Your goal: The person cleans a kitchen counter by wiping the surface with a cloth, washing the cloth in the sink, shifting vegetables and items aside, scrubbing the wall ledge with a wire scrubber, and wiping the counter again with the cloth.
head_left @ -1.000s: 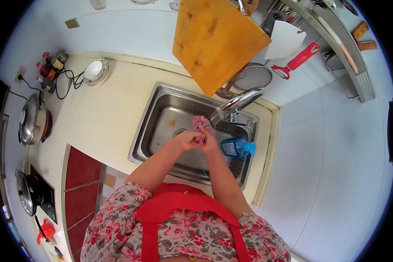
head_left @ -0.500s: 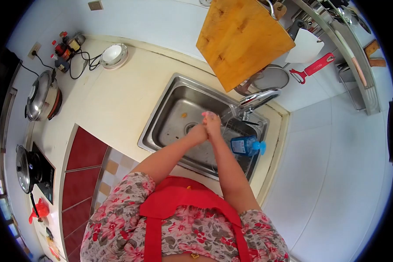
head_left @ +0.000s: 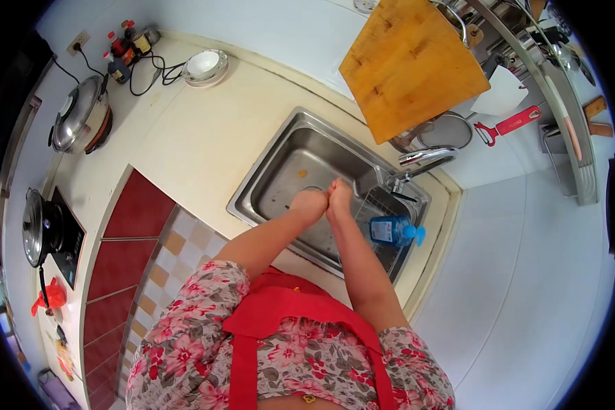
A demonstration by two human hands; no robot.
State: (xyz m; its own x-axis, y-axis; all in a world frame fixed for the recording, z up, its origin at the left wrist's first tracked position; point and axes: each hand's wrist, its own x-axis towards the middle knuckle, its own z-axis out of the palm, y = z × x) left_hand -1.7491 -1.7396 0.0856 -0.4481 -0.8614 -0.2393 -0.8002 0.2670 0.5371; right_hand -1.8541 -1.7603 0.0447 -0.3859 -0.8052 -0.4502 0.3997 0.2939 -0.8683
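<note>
My left hand [head_left: 310, 206] and my right hand [head_left: 339, 197] are pressed together over the steel sink [head_left: 270, 171], above its drain. Both have curled fingers. Whatever lies between them, if anything, is hidden. To the right of my hands, a blue pump bottle [head_left: 389, 231] lies on a wire rack [head_left: 379, 205] across the sink's right side. The chrome faucet [head_left: 417, 167] stands at the back right corner. A small yellowish scrap [head_left: 302, 173] sits on the sink floor.
A wooden cutting board [head_left: 413, 72] hangs on the wall beside a red peeler [head_left: 509, 126] and a strainer [head_left: 451, 130]. Stacked bowls [head_left: 203, 67], sauce bottles [head_left: 119, 51], a lidded pot [head_left: 82, 116] and a lidded pan [head_left: 35, 225] stand on the left counter.
The head view has shifted, so the surroundings sit further right in the picture. My fingers have curled in closer together, and the pink patch at the right fingertips no longer shows.
</note>
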